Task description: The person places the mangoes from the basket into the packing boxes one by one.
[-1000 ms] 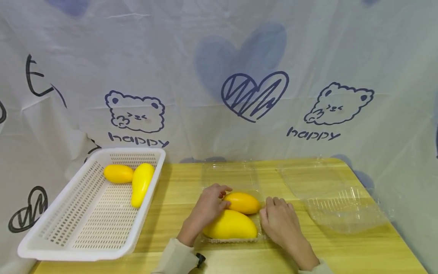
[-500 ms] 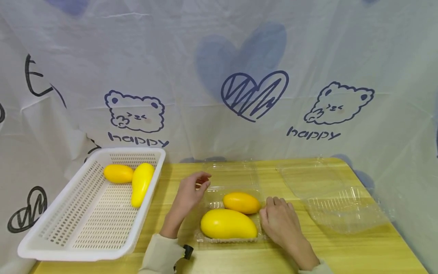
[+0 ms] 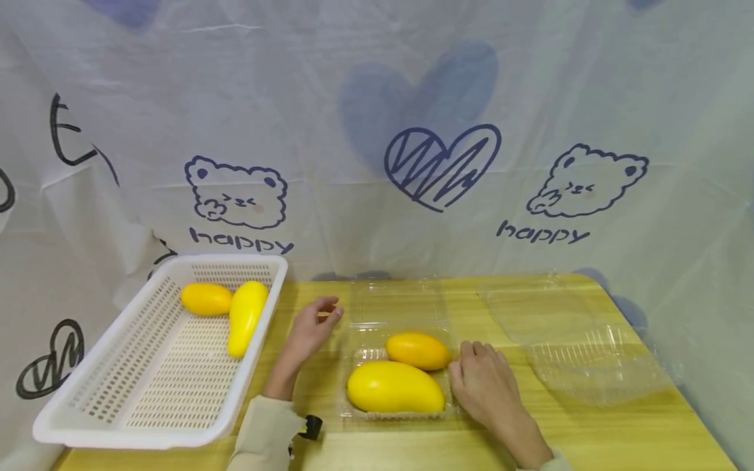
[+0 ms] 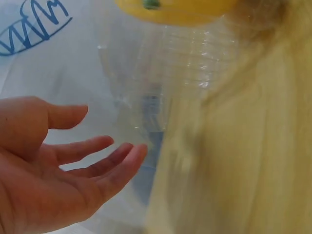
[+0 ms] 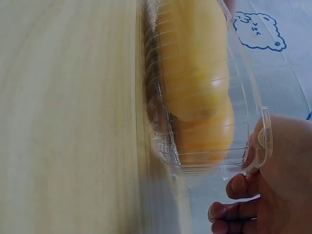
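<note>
A clear plastic clamshell box (image 3: 366, 355) lies with its lid folded back on the table. A large yellow mango (image 3: 396, 387) occupies the near part of its base, and a smaller orange mango (image 3: 417, 350) is behind it. At the box's right side, my right hand (image 3: 484, 383) has its fingers curled; in the right wrist view the right hand (image 5: 280, 170) pinches the transparent rim. Left of the box, my left hand (image 3: 311, 329) hovers apart from it with nothing in it. Its fingers are loosely bent in the left wrist view.
A white perforated basket (image 3: 226, 409) stands at the left, holding an orange mango (image 3: 206, 299) and a yellow mango (image 3: 246, 318). Another clear clamshell (image 3: 597, 366) lies open at the right. A printed curtain (image 3: 353, 229) hangs behind the wooden table (image 3: 636, 438).
My left hand has let go of the orange mango and moved left, away from the box. The right hand stays at the box's right side.
</note>
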The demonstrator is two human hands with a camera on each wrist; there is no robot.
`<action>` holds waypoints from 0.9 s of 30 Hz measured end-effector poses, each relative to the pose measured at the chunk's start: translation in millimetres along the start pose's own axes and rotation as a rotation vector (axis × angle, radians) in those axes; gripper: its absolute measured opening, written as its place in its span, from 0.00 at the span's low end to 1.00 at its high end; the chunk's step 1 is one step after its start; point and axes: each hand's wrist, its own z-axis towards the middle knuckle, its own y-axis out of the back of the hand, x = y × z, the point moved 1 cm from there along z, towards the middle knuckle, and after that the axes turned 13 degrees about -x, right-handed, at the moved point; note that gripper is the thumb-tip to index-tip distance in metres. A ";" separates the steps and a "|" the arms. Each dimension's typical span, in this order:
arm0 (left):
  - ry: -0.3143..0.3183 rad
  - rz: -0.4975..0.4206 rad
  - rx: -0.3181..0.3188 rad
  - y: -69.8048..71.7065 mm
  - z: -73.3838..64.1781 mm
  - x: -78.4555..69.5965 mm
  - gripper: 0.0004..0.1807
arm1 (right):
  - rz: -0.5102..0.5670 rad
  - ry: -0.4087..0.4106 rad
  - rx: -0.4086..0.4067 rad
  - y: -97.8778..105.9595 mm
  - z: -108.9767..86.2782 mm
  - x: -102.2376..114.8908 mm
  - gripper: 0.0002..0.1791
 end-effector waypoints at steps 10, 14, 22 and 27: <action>0.255 -0.396 0.208 -14.7 6.3 23.2 0.29 | 0.010 0.014 0.004 0.7 0.7 -1.0 0.13; 0.318 -0.514 0.229 -21.3 10.4 32.7 0.28 | 0.022 0.031 0.013 2.1 1.5 -1.6 0.13; 0.385 -0.662 0.217 -27.2 13.2 43.8 0.26 | 0.030 0.019 0.062 3.4 1.2 -0.7 0.12; 0.414 -0.731 0.231 -28.8 13.1 44.1 0.27 | 0.029 0.004 0.066 4.2 1.1 1.6 0.12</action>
